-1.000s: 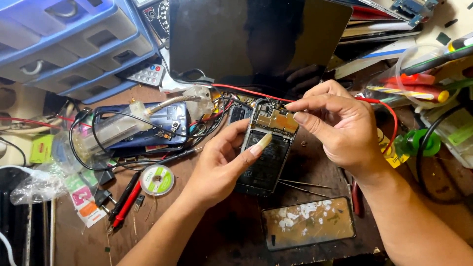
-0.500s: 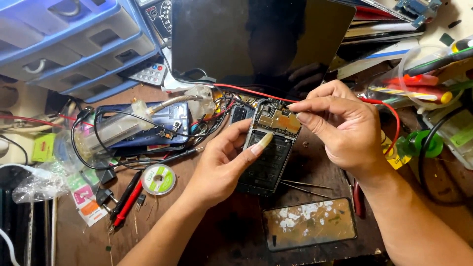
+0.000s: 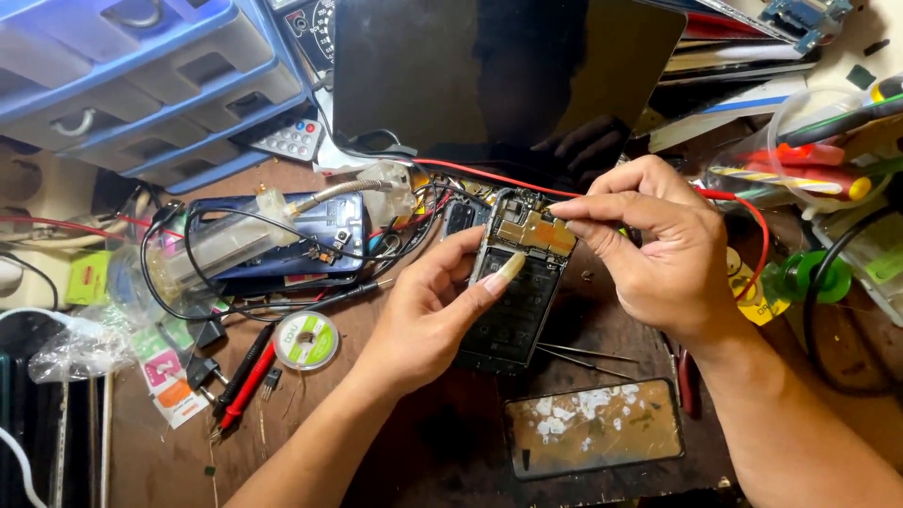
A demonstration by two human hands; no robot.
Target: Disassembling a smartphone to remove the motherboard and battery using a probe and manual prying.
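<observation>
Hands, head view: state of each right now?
Left hand: closed on the opened phone, thumb across its back.
Right hand: fingertips pinched at the phone's top edge; anything held there cannot be told.

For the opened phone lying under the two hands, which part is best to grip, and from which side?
Probably the long side edges of the opened phone, near its lower half, coming from above. It lies flat with its circuit board exposed at the top end, where the right hand works; the left hand already steadies it from the left edge.

Opened phone [image 3: 515,292] w/ gold metal shields, matt black plastic frame; worn wooden bench [image 3: 310,414].
</observation>
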